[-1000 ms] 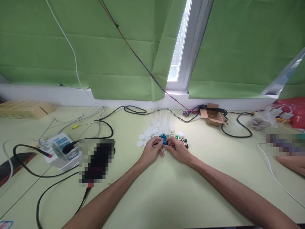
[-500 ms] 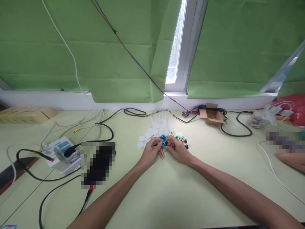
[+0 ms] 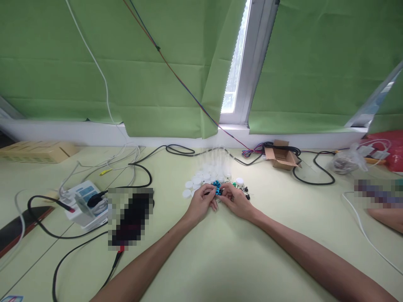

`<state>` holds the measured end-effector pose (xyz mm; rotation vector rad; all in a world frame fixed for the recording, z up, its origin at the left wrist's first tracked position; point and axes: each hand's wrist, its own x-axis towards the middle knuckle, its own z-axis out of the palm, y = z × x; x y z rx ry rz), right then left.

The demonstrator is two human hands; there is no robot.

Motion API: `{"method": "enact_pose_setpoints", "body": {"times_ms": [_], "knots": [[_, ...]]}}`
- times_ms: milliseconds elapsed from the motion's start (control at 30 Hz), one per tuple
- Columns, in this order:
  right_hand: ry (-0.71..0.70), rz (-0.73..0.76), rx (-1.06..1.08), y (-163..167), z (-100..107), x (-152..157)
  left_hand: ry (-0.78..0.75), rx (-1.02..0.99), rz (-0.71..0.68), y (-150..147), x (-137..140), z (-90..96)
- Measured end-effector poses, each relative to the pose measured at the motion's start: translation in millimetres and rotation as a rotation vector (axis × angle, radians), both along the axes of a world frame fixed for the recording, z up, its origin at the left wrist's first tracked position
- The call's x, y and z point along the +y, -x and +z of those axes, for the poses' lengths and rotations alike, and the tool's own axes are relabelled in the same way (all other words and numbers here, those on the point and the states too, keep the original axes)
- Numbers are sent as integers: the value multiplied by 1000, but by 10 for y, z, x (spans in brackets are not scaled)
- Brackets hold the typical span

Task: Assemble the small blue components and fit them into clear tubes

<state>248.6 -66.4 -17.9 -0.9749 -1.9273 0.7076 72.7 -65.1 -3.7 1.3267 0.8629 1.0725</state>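
Observation:
My left hand [image 3: 201, 202] and my right hand [image 3: 235, 202] work close together at the middle of the table, fingers pinched inward. Between their fingertips lies a cluster of small glossy blue parts [image 3: 216, 184]. Whatever each hand pinches is too small and too covered by the fingers to name. Just behind are round white caps [image 3: 189, 184] on clear tubes [image 3: 214, 159], crowded together. Beside my right hand lie small black parts with thin wire-like leads [image 3: 247, 196], a bit of green [image 3: 234, 184] and another white cap [image 3: 239, 181].
To the left are a white power strip [image 3: 85, 205] with plugs, black cables and a blurred-out dark device [image 3: 132, 218]. An open cardboard box [image 3: 282, 161] stands at the back right. Another person's arm [image 3: 385, 218] rests at the right edge, near a white cable [image 3: 359, 218].
The whole view has shifted slightly, so things sit a little lower and further right. Both hands stay pinched at the blue parts, with only small finger movement.

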Motion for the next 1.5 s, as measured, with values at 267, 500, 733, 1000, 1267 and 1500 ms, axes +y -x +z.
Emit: {"method": "enact_pose_setpoints", "body": {"times_ms": [267,500,733,1000,1267,1500], "knots": [[-4,16,-15,4,34,-9,-16,-7,-3,10,6,-35],[8,12,3,5,9,-2,-18,-11,-3,8,0,-19],[0,17,-10,4,12,-2,-10,7,-2,13,-2,-13],[4,-6,-37,13,4,7,-1,0,7,12,-1,-16],[28,23,9,14,-11,0,-1,4,6,8,-10,8],[-11,-4,-37,14,0,10,1,12,6,14,-4,-14]]}}
